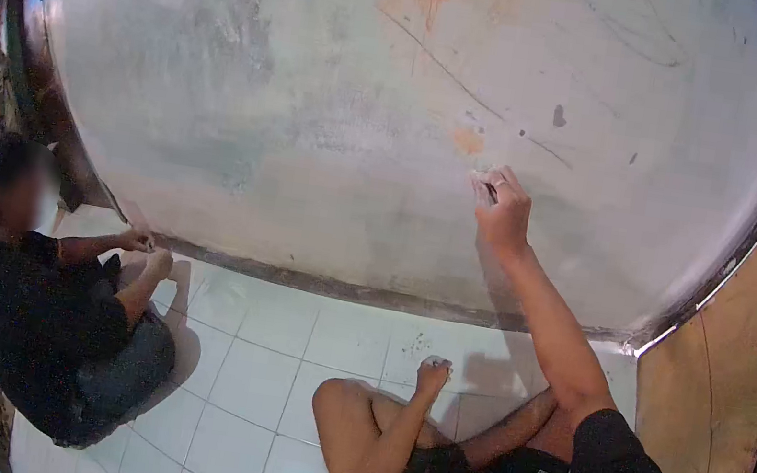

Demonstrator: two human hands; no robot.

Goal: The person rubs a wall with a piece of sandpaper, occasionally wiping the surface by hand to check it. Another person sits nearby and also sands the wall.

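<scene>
My right hand point(504, 213) is raised to the pale, stained wall point(328, 181), its fingers bent and pinched together. Something whitish shows at its fingertips, right at the wall surface, but I cannot tell what it is. Just above them is a small orange patch point(467, 141). My left hand point(433, 376) is curled closed low over the tiled floor point(257, 376), in front of my bent knee. White smears mark its fingers, and whatever lies inside them is hidden.
At the left a person point(47, 325) in dark clothes sits on the floor by the wall, both hands together near its base. A brown panel point(716, 381) stands at the right. Dark crumbs point(419, 343) lie on the tiles beyond my left hand.
</scene>
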